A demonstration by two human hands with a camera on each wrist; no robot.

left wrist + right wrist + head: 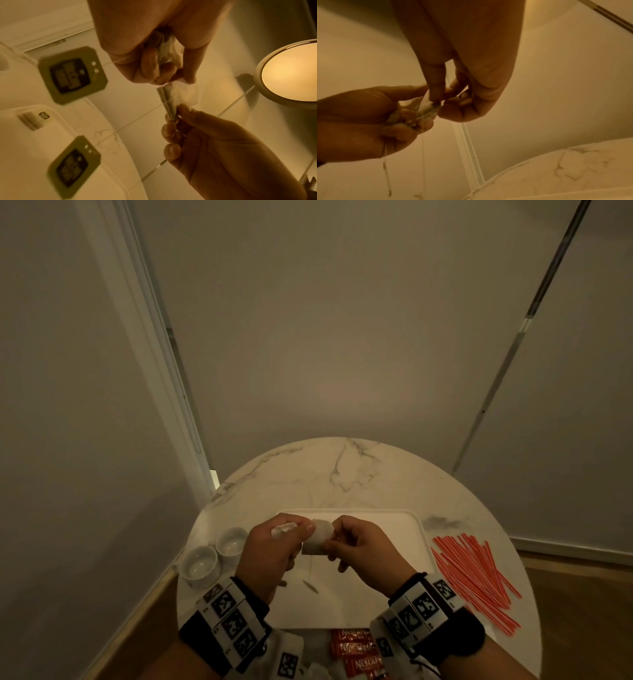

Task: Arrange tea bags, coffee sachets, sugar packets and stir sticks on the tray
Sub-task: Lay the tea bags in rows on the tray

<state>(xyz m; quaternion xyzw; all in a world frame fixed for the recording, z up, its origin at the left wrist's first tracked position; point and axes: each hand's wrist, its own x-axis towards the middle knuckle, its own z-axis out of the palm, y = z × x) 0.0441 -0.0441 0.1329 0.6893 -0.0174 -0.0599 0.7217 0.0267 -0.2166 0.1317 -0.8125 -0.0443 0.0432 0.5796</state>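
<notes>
Both hands are raised over the white tray [394, 529]. My left hand [303, 530] grips a small bunch of white tea bags [283, 530], also seen in its curled fingers in the left wrist view [164, 52]. One tea bag [320, 539] is stretched between the hands. My right hand [334, 539] pinches its right edge with thumb and fingertips [184, 108]. Thin strings with tags [310, 585] dangle below. In the right wrist view the right hand [444, 100] meets the left hand [412, 113] at the tea bag [428, 106].
Red stir sticks [476, 573] lie spread on the round marble table [325, 470], right of the tray. Red coffee sachets [352, 648] sit at the near edge. Two white ramekins [200, 566] stand left of the tray. Walls close in behind the table.
</notes>
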